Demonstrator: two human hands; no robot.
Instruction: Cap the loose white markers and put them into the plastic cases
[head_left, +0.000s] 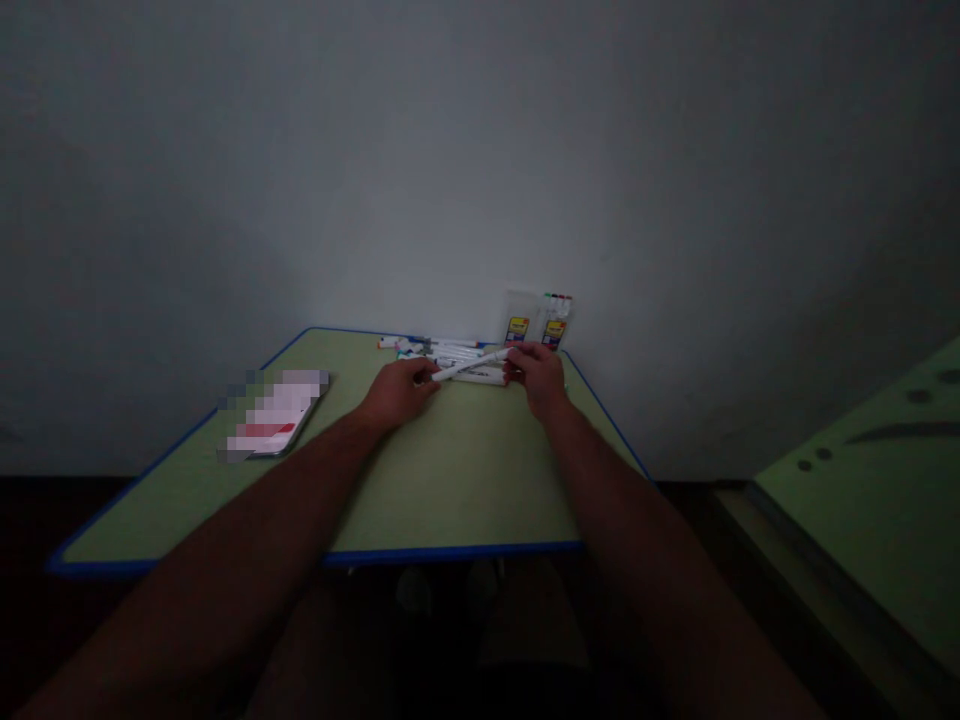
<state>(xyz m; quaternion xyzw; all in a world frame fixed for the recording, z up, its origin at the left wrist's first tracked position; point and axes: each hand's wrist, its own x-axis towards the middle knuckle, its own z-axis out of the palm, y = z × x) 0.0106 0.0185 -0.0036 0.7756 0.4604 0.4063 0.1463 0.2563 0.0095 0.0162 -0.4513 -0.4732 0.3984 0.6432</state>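
Note:
Between my two hands a white marker pen [474, 362] is held at a slant, its right end the higher one. My left hand [399, 391] pinches its left end, fingers closed. The fingers of my right hand [541, 376] close on its other end. Just behind and beneath it lies a loose pile of white marker pens [450, 350], some with coloured ends; my hands cover part of the pile. Past my right hand stand a clear pouch [519, 318] with a yellow label and a second pouch [556, 322] with several pens in it.
The light green table [450, 480] has a blue edge and stands against a grey wall [450, 180]. On its left side lies a phone-like flat device [281, 410], partly pixelated. A green panel [885, 500] with dark marks is at the far right.

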